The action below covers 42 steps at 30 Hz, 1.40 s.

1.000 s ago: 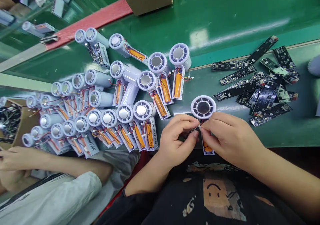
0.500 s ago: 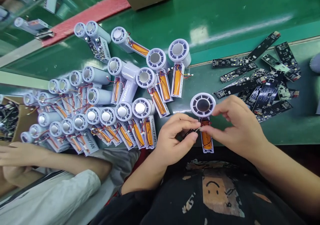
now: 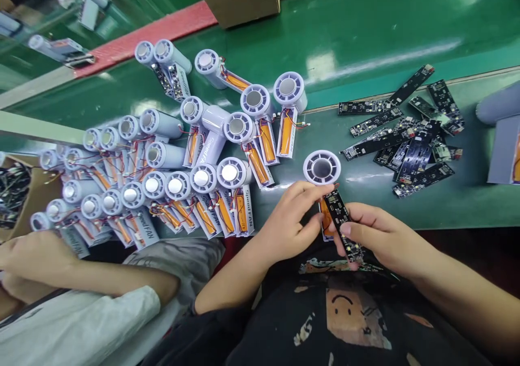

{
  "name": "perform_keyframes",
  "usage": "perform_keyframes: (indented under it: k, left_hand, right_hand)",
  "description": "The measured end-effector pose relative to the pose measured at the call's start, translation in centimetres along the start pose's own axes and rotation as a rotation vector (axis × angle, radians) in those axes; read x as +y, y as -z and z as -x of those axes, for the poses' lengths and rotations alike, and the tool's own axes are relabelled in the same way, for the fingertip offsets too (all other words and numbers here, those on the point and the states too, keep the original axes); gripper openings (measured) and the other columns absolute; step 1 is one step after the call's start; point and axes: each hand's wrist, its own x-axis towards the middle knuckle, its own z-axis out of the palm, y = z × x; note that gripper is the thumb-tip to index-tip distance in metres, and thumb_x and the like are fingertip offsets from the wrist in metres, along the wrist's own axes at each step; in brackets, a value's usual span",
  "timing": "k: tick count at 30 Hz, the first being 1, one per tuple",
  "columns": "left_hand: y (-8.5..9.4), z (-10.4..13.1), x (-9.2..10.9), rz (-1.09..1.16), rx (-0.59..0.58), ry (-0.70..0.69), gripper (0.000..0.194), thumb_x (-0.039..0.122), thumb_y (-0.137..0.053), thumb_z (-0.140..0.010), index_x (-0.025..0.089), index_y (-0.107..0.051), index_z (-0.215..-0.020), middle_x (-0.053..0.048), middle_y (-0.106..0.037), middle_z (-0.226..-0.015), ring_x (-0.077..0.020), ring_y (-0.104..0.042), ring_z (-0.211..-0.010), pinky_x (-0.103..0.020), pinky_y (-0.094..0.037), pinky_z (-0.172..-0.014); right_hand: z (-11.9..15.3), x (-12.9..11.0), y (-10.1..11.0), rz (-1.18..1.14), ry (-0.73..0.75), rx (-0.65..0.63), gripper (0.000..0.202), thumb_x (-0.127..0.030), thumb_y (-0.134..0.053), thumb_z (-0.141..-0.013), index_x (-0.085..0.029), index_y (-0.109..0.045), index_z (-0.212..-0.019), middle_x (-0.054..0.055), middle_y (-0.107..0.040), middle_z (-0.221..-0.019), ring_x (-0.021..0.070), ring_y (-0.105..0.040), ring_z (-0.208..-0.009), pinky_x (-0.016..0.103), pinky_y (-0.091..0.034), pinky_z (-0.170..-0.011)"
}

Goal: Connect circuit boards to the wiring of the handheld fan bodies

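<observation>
So the right hand (image 3: pixel 377 236) pinches a black circuit board (image 3: pixel 343 222) over the fan's (image 3: pixel 323 170) open handle, left hand (image 3: pixel 290 222) gripping it at the bench (image 3: pixel 447 209) edge. Seating it probably needs careful alignment.

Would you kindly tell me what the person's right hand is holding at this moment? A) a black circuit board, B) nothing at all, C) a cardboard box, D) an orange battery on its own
A: the right hand grips a narrow black circuit board between thumb and fingers, laid over the open handle of the fan, which the left hand steadies.
</observation>
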Motion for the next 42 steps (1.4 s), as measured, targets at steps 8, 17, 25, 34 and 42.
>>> perform_keyframes:
  k: [8,17,25,34,42]
  left_hand:
    - [-2.0,-1.7,0.0,-0.129,0.091,0.039,0.049,0.015,-0.062,-0.082,0.030,-0.059,-0.129,-0.002,-0.050,-0.095,-0.0201,-0.052,-0.091,-0.038,-0.048,-0.086]
    - [-0.3,-1.8,-0.2,-0.171,0.111,-0.077,0.019,0.006,-0.059,-0.077,0.020,-0.068,-0.086,-0.002,-0.057,-0.089,-0.0170,-0.056,-0.083,-0.032,-0.047,-0.076]
    - [0.8,-0.8,1.3,-0.297,0.007,0.029,0.019,0.006,-0.056,-0.080,0.019,-0.067,-0.087,-0.001,-0.064,-0.082,-0.0173,-0.059,-0.077,-0.032,-0.046,-0.073]
    - [-1.4,0.6,1.6,-0.404,0.135,0.039,0.020,0.013,-0.063,-0.079,0.017,-0.061,-0.099,-0.005,-0.066,-0.088,-0.0202,-0.062,-0.082,-0.033,-0.050,-0.073]
    - [-0.2,0.1,1.5,-0.272,0.115,0.042,0.015,0.010,-0.060,-0.086,0.019,-0.072,-0.088,-0.001,-0.070,-0.079,-0.0127,-0.064,-0.068,-0.024,-0.051,-0.063]
  right_hand:
    - [-0.6,0.0,-0.7,-0.062,0.070,0.045,0.040,-0.051,-0.075,-0.073,-0.017,-0.056,-0.074,-0.006,-0.053,-0.060,0.0069,-0.046,-0.049,0.022,-0.043,-0.048]
    - [-0.6,0.5,0.4,-0.043,-0.008,-0.032,0.040,-0.054,-0.068,-0.078,-0.016,-0.055,-0.077,-0.002,-0.062,-0.058,0.0089,-0.057,-0.046,0.021,-0.037,-0.047]
    - [-1.5,0.0,-0.2,0.181,0.001,0.000,0.044,-0.057,-0.065,-0.080,-0.017,-0.050,-0.070,-0.005,-0.058,-0.060,0.0069,-0.055,-0.048,0.021,-0.041,-0.050]
    - [-2.1,1.5,0.1,-0.132,0.067,-0.075,0.043,-0.059,-0.066,-0.080,-0.017,-0.056,-0.078,-0.004,-0.057,-0.053,0.0067,-0.050,-0.040,0.019,-0.037,-0.042]
    - [-1.7,1.1,0.8,-0.147,-0.008,-0.075,0.045,-0.059,-0.070,-0.075,-0.016,-0.058,-0.076,-0.005,-0.055,-0.049,0.0055,-0.045,-0.036,0.019,-0.032,-0.039]
